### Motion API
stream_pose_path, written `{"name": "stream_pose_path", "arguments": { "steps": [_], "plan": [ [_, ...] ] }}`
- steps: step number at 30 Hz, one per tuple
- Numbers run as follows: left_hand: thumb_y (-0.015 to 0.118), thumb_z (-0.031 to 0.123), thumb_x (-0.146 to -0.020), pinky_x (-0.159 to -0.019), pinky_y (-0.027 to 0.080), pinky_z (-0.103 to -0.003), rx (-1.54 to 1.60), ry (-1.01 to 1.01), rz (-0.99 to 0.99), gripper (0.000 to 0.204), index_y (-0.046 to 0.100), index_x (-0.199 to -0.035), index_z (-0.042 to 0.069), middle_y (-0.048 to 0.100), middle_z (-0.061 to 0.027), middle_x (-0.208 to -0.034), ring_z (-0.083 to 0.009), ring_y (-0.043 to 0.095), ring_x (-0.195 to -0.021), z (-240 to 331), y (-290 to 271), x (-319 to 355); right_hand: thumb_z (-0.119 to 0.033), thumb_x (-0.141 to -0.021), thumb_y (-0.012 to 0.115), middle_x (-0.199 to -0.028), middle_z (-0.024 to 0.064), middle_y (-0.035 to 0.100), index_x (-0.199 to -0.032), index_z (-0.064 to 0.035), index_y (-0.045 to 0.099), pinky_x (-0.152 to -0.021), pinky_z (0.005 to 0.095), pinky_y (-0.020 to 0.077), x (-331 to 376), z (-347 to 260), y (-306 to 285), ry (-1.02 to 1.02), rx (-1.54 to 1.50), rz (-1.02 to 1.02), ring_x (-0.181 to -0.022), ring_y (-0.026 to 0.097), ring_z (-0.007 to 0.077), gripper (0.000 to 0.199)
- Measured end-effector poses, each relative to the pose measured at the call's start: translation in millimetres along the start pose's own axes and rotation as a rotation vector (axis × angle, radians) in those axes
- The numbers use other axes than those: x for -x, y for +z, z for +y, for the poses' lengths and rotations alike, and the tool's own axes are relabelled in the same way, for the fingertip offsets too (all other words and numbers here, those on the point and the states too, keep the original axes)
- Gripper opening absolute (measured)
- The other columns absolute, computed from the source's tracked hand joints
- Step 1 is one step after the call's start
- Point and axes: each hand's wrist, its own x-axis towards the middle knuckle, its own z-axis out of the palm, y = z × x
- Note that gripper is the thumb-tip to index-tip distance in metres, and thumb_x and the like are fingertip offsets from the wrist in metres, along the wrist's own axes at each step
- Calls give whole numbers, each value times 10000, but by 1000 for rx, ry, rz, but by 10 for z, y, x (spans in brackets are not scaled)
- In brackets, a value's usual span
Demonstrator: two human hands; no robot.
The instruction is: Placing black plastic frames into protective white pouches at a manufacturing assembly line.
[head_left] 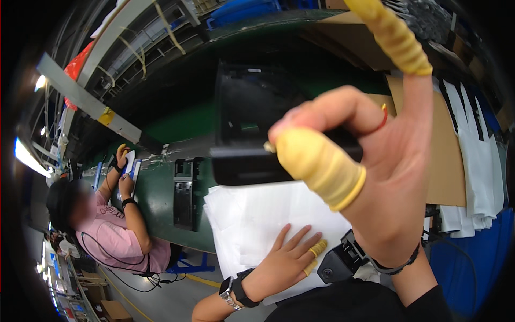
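Note:
My right hand (394, 155) is raised close to the camera, with yellow finger cots on its thumb and pointing index finger. The thumb and another fingertip meet in a pinch; a tiny pale bit shows at the thumb's tip, but I cannot make out whether it is a held thing or the cot's end. Behind this hand stands a glossy black plastic part (252, 107), partly hidden by it. Below, my left hand (284, 265) lies with fingers spread on a stack of white sheets (252, 214). Yellow cots cover its thumb and index finger too.
A black frame-like part (185, 196) lies on the green bench (158, 201). Farther left, a co-worker in a pink shirt (115, 233) handles a pale strip. Cardboard (445, 150) and hanging white sheets (475, 172) are on the right. A grey post (96, 104) rises at the left.

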Motion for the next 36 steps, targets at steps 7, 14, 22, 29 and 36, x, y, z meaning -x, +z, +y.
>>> {"name": "stream_pose_path", "arguments": {
  "steps": [7,14,22,29,36],
  "plan": [
    [567,146,-783,-1075,158,-549,161,135,84,400,453,-1152,43,445,-139,-1269,-312,359,-1255,-82,21,-11,-68,-857,532,-1068,149,583,-1286,16,286,-884,293,466,-535,-228,733,-46,-73,-90,-995,589,202,501],
    [570,284,-782,-1013,172,-621,227,230,193,428,490,-1162,102,501,-157,-1202,-369,387,-1206,-38,133,-70,-185,-862,575,-1105,112,566,-1395,-30,182,-961,356,414,-781,-51,1134,-144,-230,-168,-1049,558,184,680],
    [570,252,-783,-1056,108,-580,435,267,202,336,577,-1075,85,561,-117,-1121,-301,442,-1167,-46,-21,14,-33,-798,640,-786,25,577,-1405,-68,200,-749,200,420,-428,281,1267,-12,-317,0,-763,532,73,751],
    [562,202,-838,-837,429,-396,358,66,340,303,560,-1092,36,582,-153,-994,-331,553,-942,304,-878,414,-14,-757,664,-742,10,574,-1392,-62,237,-738,206,424,-503,310,1095,144,-272,-61,-726,538,79,766],
    [705,340,-779,-579,560,-306,456,-210,1469,918,90,-1404,69,585,-235,-967,-282,650,-742,421,-1559,613,-5,-690,704,-722,38,568,-1382,-29,229,-727,239,478,-384,254,1290,139,-322,-177,-725,574,123,840]
  ]
}}
